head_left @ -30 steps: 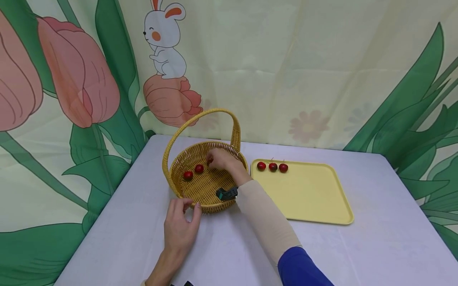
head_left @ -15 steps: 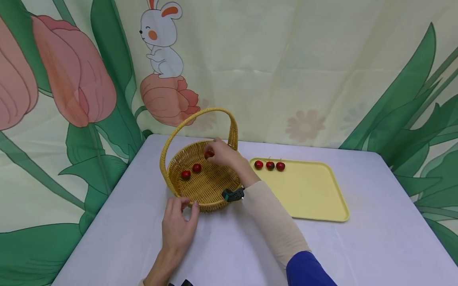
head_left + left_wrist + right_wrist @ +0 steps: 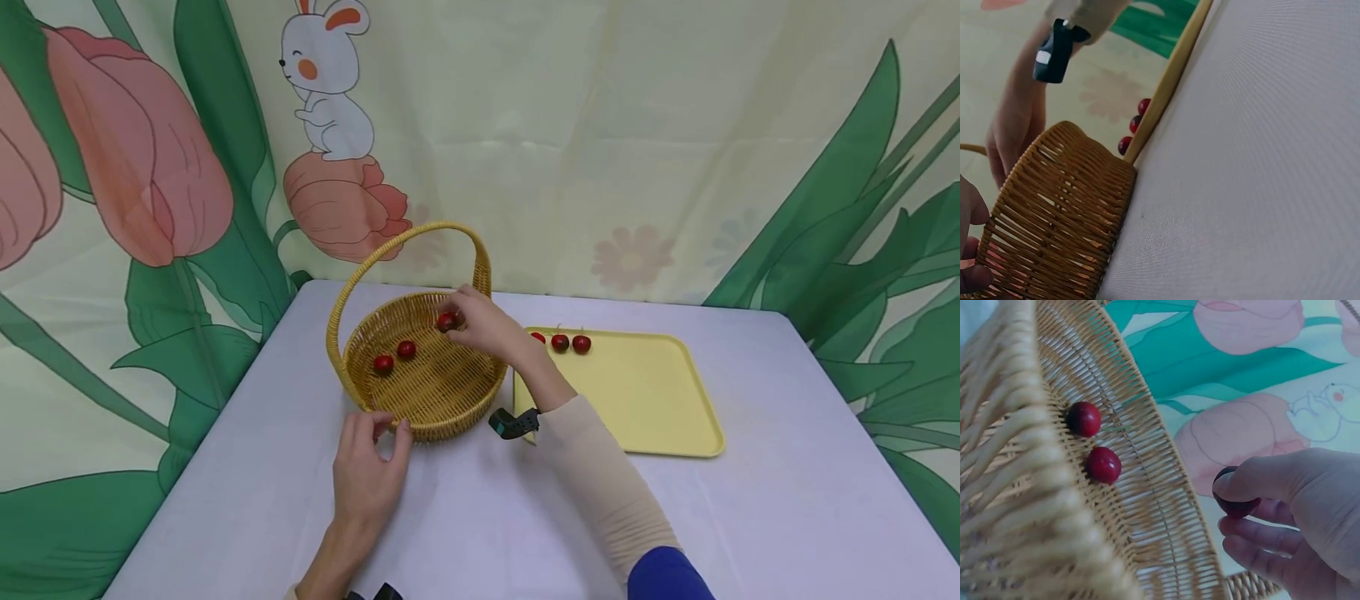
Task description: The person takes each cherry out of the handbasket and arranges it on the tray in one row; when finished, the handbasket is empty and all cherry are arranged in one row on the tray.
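No text, label, brand, number or sign can be read on the basket (image 3: 435, 392), the tray (image 3: 637, 392), the printed backdrop (image 3: 540, 167) or the black wrist device (image 3: 513, 423).

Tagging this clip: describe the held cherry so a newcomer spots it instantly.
Find the wicker basket beside the yellow tray. Toward the basket's far side is the right hand. The cherry is pinched in that hand, while two other cherries lie in the basket.

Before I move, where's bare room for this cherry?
Bare: the yellow tray, right and nearside of its three cherries; the basket floor, nearside of its two cherries. Crowded: tray's far-left corner; basket rim by the left hand and right hand.
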Motion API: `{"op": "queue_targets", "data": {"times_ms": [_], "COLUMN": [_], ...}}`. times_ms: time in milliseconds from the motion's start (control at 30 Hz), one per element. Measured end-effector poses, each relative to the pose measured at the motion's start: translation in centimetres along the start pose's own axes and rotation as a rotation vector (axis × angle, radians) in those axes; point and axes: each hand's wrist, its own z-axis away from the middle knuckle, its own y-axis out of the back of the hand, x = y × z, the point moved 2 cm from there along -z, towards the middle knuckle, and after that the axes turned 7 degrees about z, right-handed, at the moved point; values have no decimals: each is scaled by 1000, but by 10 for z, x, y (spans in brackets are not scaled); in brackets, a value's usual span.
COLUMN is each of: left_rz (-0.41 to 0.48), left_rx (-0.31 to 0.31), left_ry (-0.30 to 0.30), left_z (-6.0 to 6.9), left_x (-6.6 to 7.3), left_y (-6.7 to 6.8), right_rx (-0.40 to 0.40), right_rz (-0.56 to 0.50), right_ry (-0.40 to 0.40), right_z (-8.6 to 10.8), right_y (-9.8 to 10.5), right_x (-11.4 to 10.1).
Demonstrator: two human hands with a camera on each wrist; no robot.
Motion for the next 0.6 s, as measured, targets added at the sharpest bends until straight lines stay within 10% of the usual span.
{"op": "queue_targets", "data": {"times_ms": [600], "left_rz": [4], "left_rx": [1], "left_ry": [-20], "left_z": [0], "left_x": [0], "left_y": [1], "right_rx": [176], "right_rz": [-147], "right_ry": [-25], "right_z": [60], "right_y": [13], "right_x": [32]}}
